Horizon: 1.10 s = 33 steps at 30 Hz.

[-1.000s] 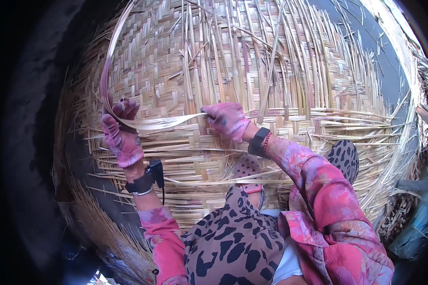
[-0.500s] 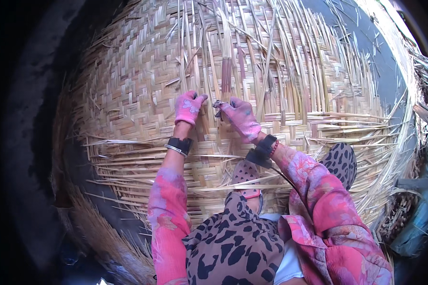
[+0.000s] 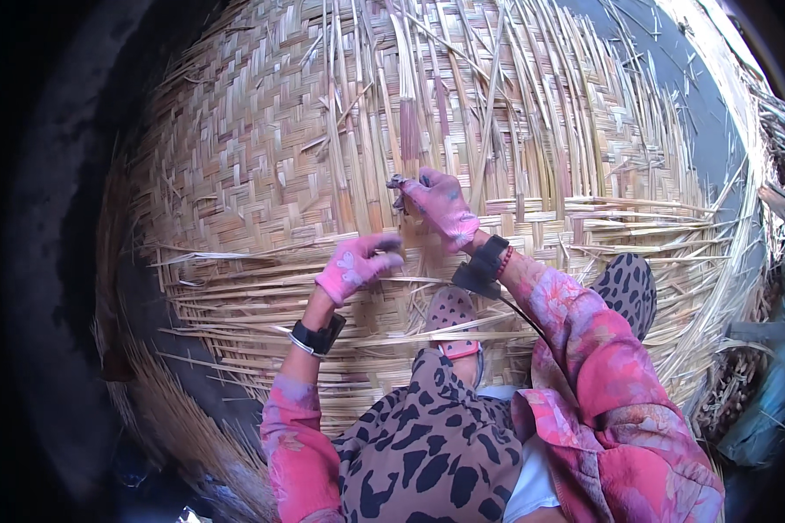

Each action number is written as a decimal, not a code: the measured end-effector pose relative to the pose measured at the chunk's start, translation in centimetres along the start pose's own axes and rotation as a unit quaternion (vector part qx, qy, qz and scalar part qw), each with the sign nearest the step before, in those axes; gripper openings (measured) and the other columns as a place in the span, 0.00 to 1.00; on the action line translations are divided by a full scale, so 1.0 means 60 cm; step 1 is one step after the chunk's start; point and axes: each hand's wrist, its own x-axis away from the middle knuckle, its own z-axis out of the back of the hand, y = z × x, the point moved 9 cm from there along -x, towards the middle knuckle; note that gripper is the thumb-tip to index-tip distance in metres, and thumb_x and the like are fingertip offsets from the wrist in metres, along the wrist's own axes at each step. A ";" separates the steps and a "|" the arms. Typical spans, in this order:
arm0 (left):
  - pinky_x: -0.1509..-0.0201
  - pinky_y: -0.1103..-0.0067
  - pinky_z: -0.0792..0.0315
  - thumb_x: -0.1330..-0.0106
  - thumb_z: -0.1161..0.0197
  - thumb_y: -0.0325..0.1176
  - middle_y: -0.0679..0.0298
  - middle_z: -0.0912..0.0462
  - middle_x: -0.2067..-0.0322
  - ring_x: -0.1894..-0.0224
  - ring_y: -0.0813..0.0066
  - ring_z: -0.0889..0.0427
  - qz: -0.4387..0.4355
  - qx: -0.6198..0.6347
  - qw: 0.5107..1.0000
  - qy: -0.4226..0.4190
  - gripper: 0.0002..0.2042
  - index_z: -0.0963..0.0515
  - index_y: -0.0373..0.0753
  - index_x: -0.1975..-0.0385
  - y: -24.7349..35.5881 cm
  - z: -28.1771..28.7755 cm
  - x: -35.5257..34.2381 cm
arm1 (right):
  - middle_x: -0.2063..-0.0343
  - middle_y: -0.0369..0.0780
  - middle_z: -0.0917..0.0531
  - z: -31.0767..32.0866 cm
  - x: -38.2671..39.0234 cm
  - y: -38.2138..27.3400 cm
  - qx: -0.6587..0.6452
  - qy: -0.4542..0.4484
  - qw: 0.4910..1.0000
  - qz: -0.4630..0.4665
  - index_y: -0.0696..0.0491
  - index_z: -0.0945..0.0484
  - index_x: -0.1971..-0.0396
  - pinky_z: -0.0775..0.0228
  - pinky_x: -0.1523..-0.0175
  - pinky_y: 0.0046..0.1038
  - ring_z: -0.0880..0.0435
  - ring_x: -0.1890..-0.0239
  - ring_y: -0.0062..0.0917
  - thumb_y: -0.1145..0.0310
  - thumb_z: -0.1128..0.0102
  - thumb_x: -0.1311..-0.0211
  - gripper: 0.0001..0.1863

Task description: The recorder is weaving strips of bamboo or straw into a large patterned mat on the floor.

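A large woven reed mat (image 3: 262, 148) spreads in front of me, pale straw with purplish strips. My right hand (image 3: 440, 207), in a pink glove with dark fingertips, is closed near the middle of the mat. It pinches a flat reed strip (image 3: 410, 131) that runs away from me; the fingertips partly hide the grip. Nearer to me and to the left, my left hand (image 3: 358, 268), also in a pink glove, hovers low over the weave. Its thumb and fingers are apart, and nothing shows between them.
Loose reed ends (image 3: 227, 305) stick out along the near left side. My foot in a patterned sock (image 3: 451, 314) rests on the mat, below a spotted knee (image 3: 626, 296) at right. Cut reeds (image 3: 781, 139) are heaped at the far right, above a bluish sheet (image 3: 772, 375).
My left hand has come back toward me from the strips and its fingers have spread. My right hand stays nearly in place, still closed.
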 end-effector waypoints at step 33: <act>0.61 0.80 0.29 0.49 0.34 0.31 0.63 0.21 0.65 0.66 0.77 0.23 0.011 0.195 0.967 0.164 0.18 0.26 0.33 0.59 -0.082 0.096 -0.136 | 0.85 0.36 0.25 0.009 -0.021 0.038 -0.031 0.005 0.999 0.013 0.59 0.28 0.80 0.37 0.77 0.22 0.30 0.82 0.15 0.63 0.43 0.45 0.14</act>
